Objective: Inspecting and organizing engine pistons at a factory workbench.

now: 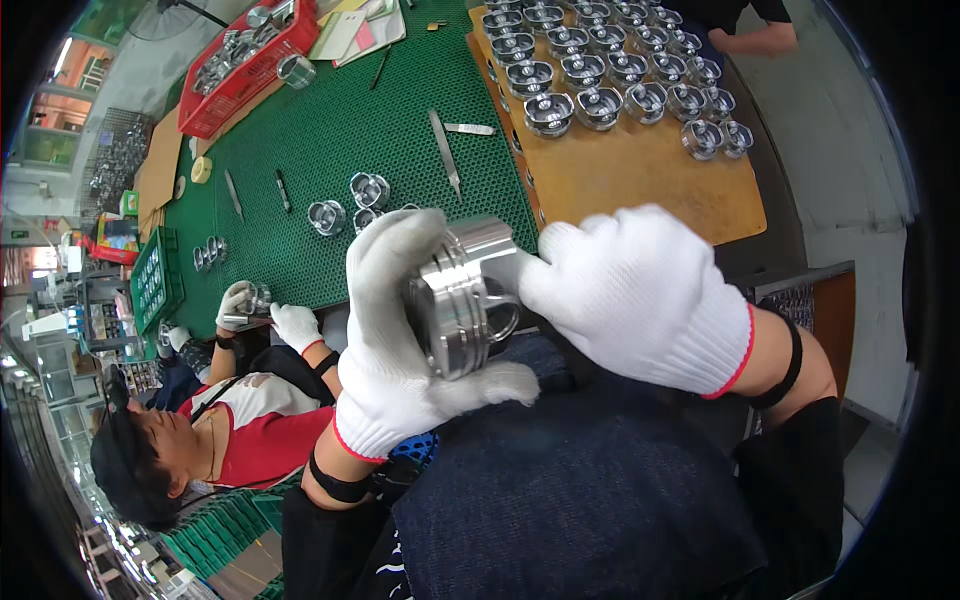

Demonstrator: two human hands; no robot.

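A shiny metal piston with ring grooves is held up in front of my body, tilted on its side. My left hand, in a white knit glove, wraps around it, fingers over the far side and thumb along the near side. My right hand, gloved the same way, is closed, with its thumb and forefinger at the piston's right edge. Whatever its fingers may pinch is hidden. Just beyond my left hand, several pistons stand on the green mat.
Rows of pistons fill the far part of a tan board at right. A flat metal tool, a knife-like tool and a marker lie on the mat. A red crate stands far left. A co-worker's gloved hands work at left.
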